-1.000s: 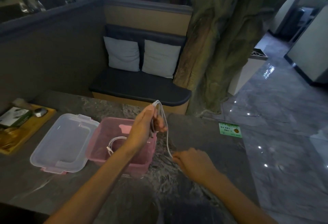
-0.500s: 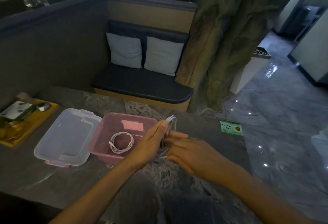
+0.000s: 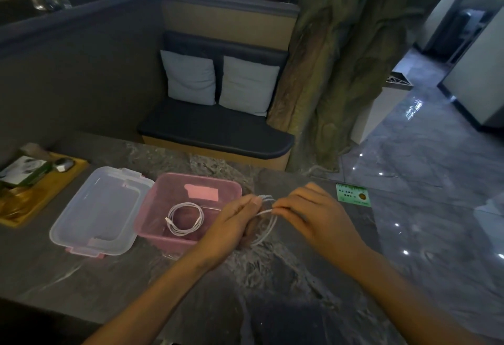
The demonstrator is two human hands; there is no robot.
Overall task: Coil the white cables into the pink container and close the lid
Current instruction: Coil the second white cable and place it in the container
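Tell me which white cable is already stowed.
The coiled white cable lying alone inside the pink plastic container. The other white cable is outside it, held by the left hand and right hand.

Open pink container (image 3: 174, 238) on the bench, one coiled white cable (image 3: 185, 218) lying flat inside it, clear lid (image 3: 101, 211) upturned just left of the container, second white cable (image 3: 268, 221) looped just right of the container, off the bench
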